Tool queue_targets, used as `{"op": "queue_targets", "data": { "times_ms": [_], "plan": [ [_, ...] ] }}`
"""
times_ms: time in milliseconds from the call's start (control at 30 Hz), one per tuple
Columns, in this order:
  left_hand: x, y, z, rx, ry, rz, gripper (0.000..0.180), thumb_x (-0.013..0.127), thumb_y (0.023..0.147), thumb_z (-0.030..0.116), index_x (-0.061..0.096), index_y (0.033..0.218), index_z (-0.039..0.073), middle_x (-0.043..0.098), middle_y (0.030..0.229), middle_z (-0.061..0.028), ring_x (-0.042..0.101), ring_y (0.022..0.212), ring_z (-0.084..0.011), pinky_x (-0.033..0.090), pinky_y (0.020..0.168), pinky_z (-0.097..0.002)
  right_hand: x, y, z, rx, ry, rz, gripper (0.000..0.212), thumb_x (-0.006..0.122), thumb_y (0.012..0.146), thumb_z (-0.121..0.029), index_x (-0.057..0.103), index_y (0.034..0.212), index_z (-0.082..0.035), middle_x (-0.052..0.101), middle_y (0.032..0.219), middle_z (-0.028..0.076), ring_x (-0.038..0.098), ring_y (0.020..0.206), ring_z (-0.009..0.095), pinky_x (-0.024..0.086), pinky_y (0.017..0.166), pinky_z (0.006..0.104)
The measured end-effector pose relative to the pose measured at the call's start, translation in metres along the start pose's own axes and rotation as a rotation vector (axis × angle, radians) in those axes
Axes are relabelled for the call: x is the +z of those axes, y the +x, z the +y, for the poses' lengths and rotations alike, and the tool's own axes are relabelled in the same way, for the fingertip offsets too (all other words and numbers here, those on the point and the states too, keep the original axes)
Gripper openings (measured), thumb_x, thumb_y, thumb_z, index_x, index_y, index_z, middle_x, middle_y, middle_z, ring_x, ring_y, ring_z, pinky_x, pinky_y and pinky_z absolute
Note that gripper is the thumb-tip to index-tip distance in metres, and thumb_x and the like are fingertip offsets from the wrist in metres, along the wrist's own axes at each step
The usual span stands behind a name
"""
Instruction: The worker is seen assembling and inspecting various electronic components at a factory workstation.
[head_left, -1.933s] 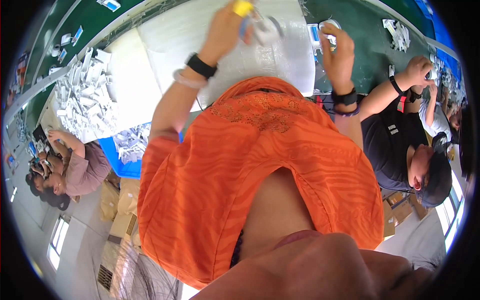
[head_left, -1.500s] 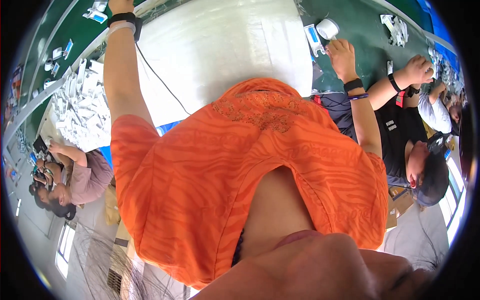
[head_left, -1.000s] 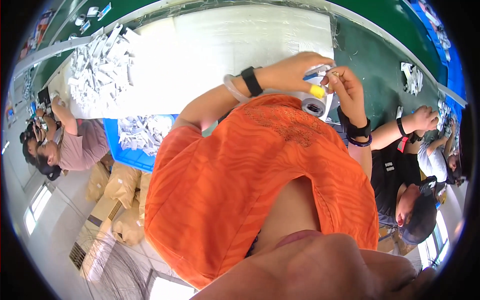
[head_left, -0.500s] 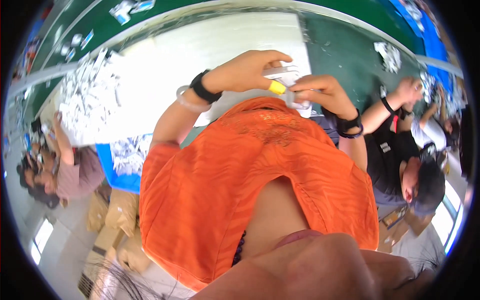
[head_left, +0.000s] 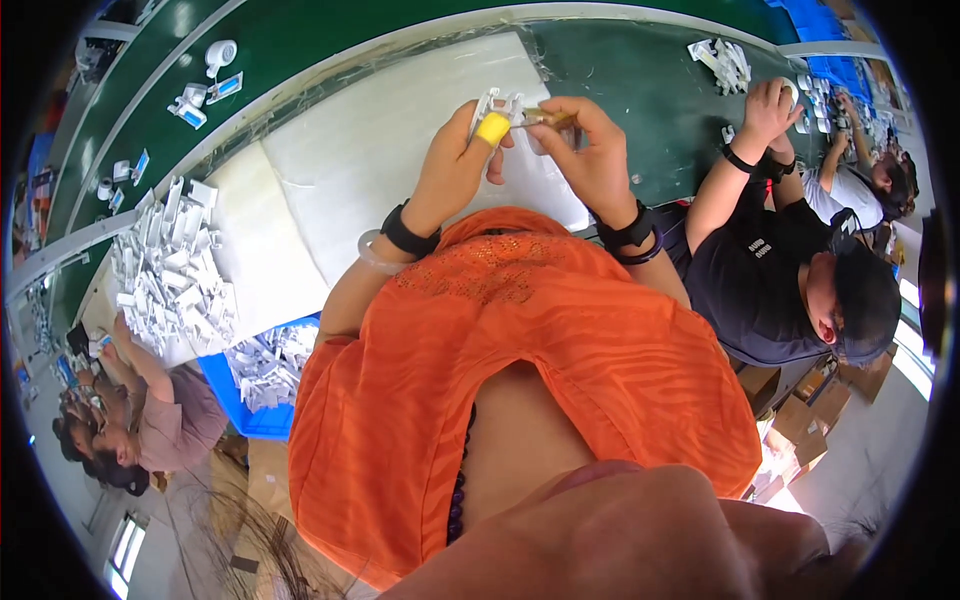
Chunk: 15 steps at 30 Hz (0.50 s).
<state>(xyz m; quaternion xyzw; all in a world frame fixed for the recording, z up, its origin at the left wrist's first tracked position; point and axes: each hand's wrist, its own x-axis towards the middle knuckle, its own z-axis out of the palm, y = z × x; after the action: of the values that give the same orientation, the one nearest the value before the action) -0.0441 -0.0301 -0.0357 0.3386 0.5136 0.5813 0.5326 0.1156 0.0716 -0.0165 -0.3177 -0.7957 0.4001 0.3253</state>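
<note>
My left hand is closed on a small white plastic part with upright ridges. A yellow cover wraps the tip of its thumb, which presses against the part. Close by on the right, my right hand pinches a small thin piece and holds it at the part's edge. Its kind cannot be made out, since the fingers hide most of it. Both hands are above the far right area of a white sheet on the table.
A heap of white plastic parts lies at the left. Below it stands a blue bin of similar pieces. Beyond runs a green belt carrying white parts. A co-worker in black sits at the right, near a small pile.
The view has shifted, and both hands appear farther left and higher. The white part has turned more upright in my left hand. My right hand has moved from below it to its right side.
</note>
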Motion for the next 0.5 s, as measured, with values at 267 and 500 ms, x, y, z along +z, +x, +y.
{"op": "queue_targets", "data": {
  "times_ms": [267,500],
  "plan": [
    [0.005,-0.004,0.007,0.039,-0.115,-0.039,0.042,0.046,0.090,0.004,0.043,0.132,-0.001,0.058,0.091,-0.0089,0.055,0.066,-0.0125,0.051,0.050,-0.0269,0.002,-0.003,-0.007,-0.279,-0.079,0.040,0.023,0.069,0.079,0.001,0.069,0.101,-0.006,0.065,0.083,0.008,0.062,0.080,0.022,0.049,0.070,0.0304],
    [0.005,-0.009,0.008,0.104,-0.116,-0.024,0.043,0.052,0.085,0.009,0.044,0.127,0.001,0.061,0.085,-0.0076,0.057,0.057,-0.0104,0.049,0.051,-0.0241,0.007,0.000,-0.012,-0.443,-0.117,0.052,0.024,0.072,0.076,0.002,0.070,0.098,-0.006,0.065,0.085,0.008,0.061,0.077,0.025,0.049,0.072,0.0322]
  ]
}}
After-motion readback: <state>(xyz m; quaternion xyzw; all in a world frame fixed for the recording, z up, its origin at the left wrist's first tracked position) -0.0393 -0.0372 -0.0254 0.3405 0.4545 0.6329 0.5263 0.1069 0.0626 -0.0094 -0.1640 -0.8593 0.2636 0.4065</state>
